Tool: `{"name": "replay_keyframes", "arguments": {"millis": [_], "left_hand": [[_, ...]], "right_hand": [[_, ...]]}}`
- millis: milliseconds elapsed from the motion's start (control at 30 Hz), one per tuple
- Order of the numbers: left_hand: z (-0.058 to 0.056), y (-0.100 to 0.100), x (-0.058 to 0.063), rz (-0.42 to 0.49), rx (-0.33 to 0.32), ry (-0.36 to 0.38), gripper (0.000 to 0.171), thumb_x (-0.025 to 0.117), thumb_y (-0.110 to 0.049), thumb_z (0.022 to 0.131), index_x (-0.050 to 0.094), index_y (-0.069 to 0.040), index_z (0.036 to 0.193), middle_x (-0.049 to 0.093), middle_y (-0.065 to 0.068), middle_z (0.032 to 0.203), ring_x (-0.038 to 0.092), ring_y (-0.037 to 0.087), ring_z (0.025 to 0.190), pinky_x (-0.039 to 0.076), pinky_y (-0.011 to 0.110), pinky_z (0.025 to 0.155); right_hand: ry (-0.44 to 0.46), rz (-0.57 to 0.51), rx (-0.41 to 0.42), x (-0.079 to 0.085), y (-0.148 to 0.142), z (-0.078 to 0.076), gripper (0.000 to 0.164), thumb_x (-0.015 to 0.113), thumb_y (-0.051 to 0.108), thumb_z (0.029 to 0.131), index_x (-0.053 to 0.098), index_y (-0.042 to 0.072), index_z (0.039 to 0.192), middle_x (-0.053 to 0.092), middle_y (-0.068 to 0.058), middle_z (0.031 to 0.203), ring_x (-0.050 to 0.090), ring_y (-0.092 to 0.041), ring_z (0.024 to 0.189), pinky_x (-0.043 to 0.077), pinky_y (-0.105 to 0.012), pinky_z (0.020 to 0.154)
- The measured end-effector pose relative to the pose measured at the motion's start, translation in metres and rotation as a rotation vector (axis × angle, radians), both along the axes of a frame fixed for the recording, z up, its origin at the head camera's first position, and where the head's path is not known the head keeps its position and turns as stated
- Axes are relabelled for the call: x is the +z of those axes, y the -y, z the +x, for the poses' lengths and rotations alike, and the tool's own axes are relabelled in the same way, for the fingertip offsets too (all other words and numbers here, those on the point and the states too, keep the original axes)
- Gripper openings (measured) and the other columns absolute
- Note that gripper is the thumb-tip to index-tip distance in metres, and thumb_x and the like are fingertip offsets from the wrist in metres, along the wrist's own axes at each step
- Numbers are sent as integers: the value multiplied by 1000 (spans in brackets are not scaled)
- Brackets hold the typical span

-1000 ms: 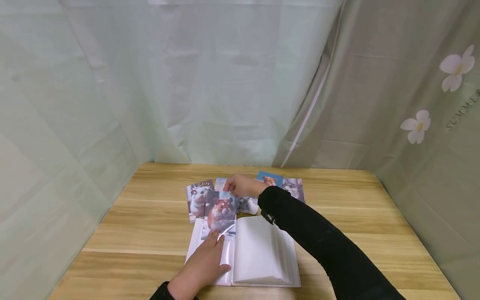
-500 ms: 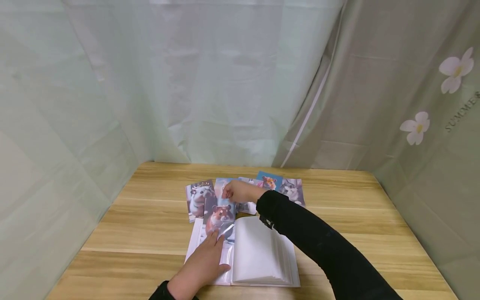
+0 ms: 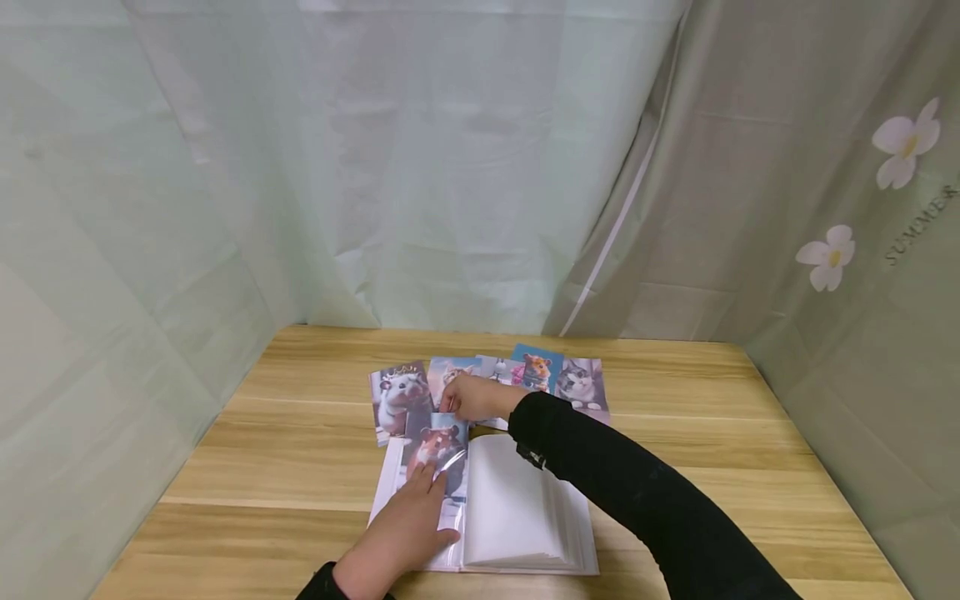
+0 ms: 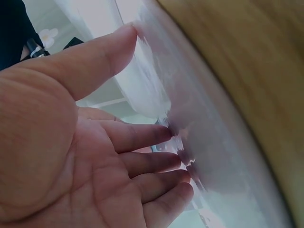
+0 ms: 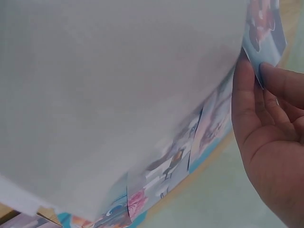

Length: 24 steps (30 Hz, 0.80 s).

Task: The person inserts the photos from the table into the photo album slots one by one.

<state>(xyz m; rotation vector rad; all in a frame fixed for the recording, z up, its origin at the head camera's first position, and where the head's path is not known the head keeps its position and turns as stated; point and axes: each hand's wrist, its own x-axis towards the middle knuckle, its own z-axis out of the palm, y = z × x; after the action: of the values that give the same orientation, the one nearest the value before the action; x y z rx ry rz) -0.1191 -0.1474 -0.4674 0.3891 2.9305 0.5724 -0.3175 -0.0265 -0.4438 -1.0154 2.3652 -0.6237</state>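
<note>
An open photo album [image 3: 517, 504] lies on the table, its left page under a hamster photo [image 3: 435, 454] that is partly inside a clear sleeve. My right hand [image 3: 474, 397] pinches the photo's far edge between thumb and fingers; in the right wrist view the thumb [image 5: 285, 83] lies over the corner of the hamster photo [image 5: 262, 28]. My left hand [image 3: 408, 521] rests on the left page with fingers straight, fingertips on the sleeve over the photo's lower part. In the left wrist view its fingers [image 4: 142, 137] touch the clear plastic [image 4: 190, 118].
Behind the album lie several animal photos: a white hamster photo [image 3: 397, 400] at left, a kitten photo [image 3: 450, 371], a blue-backed photo [image 3: 538, 364] and a grey cat photo [image 3: 583, 385] at right. The wooden table [image 3: 697, 433] meets a hanging curtain [image 3: 465, 167] at the back.
My right hand has moved toward me with the hamster photo, which has slid deeper into the album sleeve. The kitten photo behind shows more. My left hand has stayed in place.
</note>
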Motion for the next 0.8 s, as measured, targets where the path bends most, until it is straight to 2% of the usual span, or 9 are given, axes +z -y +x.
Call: {"name": "replay_keyframes", "arguments": {"millis": [300, 433, 567, 800], "left_hand": [[1, 2, 0, 16, -10, -22, 78, 83, -33, 80, 53, 16, 132, 42, 35, 145, 37, 51, 137, 37, 56, 110], [1, 2, 1, 17, -4, -10, 78, 83, -33, 80, 52, 15, 134, 39, 35, 148, 36, 49, 139, 38, 56, 109], [0, 1, 2, 4, -9, 6, 79, 82, -34, 81, 51, 14, 135, 38, 34, 149, 35, 47, 141, 39, 56, 109], [2, 2, 2, 7, -17, -9, 81, 83, -35, 80, 51, 15, 134, 39, 35, 149, 35, 48, 140, 38, 56, 109]], "right_hand": [[-26, -3, 37, -2, 2, 8, 25, 61, -13, 87, 74, 5, 97, 70, -6, 94, 60, -11, 83, 51, -21, 68], [-21, 21, 34, -2, 2, 12, 27, 60, -14, 87, 73, 7, 97, 69, -3, 93, 58, -10, 82, 49, -22, 69], [-15, 49, 35, -3, 4, 14, 27, 60, -14, 86, 72, 9, 95, 64, 1, 85, 55, -11, 76, 45, -22, 65], [-46, 64, 46, -8, 6, 10, 27, 61, -14, 85, 72, 11, 90, 62, 4, 78, 51, -11, 69, 42, -21, 60]]}}
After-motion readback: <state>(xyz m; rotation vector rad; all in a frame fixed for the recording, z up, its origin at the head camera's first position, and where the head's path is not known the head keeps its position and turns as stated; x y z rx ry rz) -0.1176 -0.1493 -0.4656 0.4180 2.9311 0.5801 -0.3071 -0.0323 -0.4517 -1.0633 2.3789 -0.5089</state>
